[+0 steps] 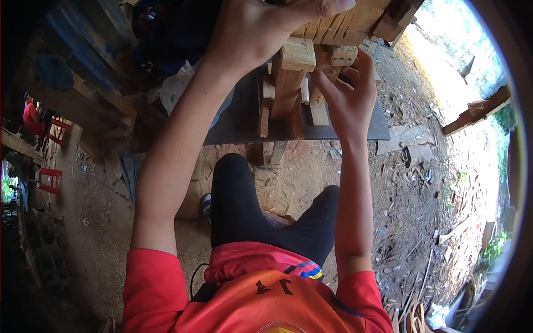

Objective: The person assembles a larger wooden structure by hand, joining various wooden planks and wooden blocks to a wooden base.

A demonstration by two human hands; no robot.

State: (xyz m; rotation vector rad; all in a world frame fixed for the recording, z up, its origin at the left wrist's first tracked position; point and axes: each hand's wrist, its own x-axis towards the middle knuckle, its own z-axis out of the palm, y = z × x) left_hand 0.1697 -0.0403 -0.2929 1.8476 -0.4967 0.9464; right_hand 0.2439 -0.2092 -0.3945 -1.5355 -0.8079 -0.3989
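My left hand (266, 28) is at the top edge of the view. Its thumb stretches right across a notched wooden board (347, 28), and its other fingers are hidden. To the lower right, my right hand (352, 97) curls its fingers and thumb around a small wooden block (344, 56) below that board. Just left of it stands an upright wooden post (288, 89) with a pale, worn top. Narrow wood strips (265, 114) flank the post over a dark tabletop (361, 126). What the block joins at its back is hidden.
A crumpled clear plastic bag (180, 91) lies left of the post. Timber (105, 89) is stacked at far left, near red stools (50, 180) and a seated person (33, 116). A wooden beam (477, 111) juts in at right. Wood scraps and chips litter the dirt ground (405, 222).
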